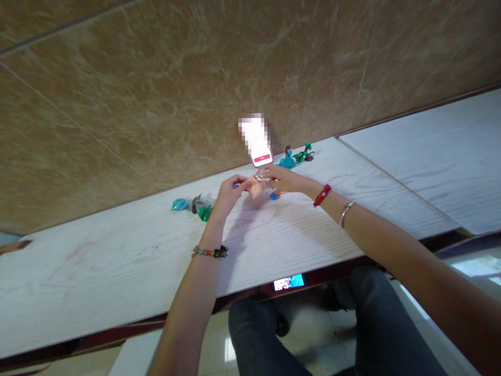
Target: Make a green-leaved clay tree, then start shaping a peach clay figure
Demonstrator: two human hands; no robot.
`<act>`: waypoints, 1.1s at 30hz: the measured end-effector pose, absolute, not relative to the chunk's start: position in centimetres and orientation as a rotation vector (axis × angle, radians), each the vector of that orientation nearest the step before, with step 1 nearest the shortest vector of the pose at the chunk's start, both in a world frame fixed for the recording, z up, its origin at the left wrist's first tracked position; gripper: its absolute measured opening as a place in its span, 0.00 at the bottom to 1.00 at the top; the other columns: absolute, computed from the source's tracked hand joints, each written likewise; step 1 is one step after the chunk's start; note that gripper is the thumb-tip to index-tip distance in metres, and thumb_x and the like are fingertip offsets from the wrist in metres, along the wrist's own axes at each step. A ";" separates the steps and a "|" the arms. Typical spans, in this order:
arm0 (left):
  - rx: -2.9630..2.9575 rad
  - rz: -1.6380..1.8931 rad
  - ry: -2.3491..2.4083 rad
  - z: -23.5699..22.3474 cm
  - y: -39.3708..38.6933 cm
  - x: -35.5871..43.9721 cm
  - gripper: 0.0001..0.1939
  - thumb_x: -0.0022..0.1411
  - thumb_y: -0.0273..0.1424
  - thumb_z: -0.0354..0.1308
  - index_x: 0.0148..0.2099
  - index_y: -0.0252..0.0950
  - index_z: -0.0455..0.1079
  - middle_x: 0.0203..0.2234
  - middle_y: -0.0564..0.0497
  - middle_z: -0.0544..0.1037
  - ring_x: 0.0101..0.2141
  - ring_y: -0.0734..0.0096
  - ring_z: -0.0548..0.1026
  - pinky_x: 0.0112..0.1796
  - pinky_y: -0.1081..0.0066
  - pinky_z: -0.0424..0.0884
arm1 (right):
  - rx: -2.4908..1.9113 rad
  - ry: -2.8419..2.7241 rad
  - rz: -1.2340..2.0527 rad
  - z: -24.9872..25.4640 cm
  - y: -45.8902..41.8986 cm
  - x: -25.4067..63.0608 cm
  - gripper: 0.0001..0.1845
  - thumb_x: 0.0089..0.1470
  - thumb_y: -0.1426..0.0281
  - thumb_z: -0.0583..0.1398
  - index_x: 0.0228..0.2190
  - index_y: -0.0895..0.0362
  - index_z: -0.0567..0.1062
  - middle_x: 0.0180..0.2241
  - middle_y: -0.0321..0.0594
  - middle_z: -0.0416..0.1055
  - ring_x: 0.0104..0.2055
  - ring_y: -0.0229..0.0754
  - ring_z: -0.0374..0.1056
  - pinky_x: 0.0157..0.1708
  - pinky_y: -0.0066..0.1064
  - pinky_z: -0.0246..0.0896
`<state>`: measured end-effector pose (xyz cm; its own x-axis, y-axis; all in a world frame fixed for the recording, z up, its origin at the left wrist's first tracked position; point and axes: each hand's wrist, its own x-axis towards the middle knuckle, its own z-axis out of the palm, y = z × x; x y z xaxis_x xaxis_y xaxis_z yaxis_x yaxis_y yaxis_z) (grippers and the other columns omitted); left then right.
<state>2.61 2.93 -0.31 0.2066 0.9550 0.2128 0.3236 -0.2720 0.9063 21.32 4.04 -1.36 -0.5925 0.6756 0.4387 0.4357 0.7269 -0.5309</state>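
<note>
A small clear plastic packet with peach-coloured soft stuff, like modelling clay (256, 188), is held above the white board between my two hands. My left hand (230, 194) pinches its left side, and a bit of blue shows by those fingers. From the right, the fingers of my right hand (287, 180) close on its upper clear plastic part. Just below the right fingers lies a small blue lump (273, 197). Left of my left hand are a bag with green clay (204, 212), a brown lump (194, 205) and a blue clay packet (180, 204).
A lit phone (257, 141) leans on the brown marbled wall (156, 94) behind my hands. Right of it stand a blue-dressed figure (287, 158) and a green-and-brown model (304, 152). Another lit screen (288, 282) sits below the front edge of the white table (117, 256).
</note>
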 end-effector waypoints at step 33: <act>1.926 1.177 1.077 0.6 2.6 2.1 0.06 0.49 0.32 0.58 0.29 0.35 0.73 0.26 0.52 0.75 0.31 0.73 0.71 0.34 0.74 0.66 | -0.911 -2.462 0.489 0.9 1.5 20.5 0.13 0.53 0.77 0.49 0.37 0.63 0.70 0.35 0.45 0.70 0.33 0.35 0.60 0.34 0.27 0.53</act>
<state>2.11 2.55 0.59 0.2666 0.8788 0.3957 0.3163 -0.4676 0.8254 20.49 1.51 0.89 -0.6706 0.6780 0.3008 0.5116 0.7165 -0.4742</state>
